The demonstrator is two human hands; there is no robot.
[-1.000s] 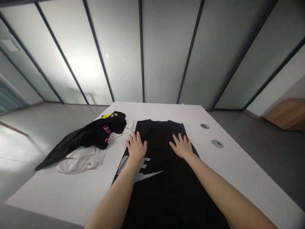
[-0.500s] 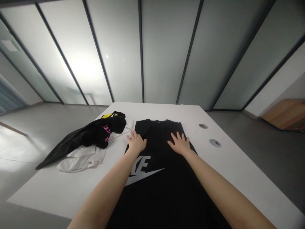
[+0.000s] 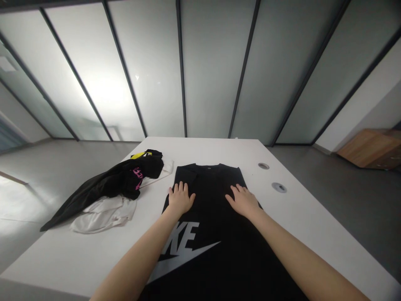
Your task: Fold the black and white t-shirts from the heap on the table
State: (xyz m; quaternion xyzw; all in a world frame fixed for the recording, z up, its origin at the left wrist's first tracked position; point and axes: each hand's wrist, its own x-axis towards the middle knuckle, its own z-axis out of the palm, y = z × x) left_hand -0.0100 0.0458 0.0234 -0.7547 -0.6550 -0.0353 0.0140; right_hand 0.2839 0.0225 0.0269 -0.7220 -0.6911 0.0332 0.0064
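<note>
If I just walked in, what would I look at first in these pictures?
You'd probably look first at the black T-shirt lying in the middle of the white table, with its big grey Nike swoosh and the left hand and right hand pressed flat on it. To the left, a crumpled black garment with bright pink print lies against a white garment. Behind the table stands a tall frosted glass wall.

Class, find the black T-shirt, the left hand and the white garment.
black T-shirt (image 3: 209, 196): head view, chest of the shirt.
left hand (image 3: 180, 200): head view, back of the hand.
white garment (image 3: 103, 215): head view, middle of the crumpled cloth.
</note>
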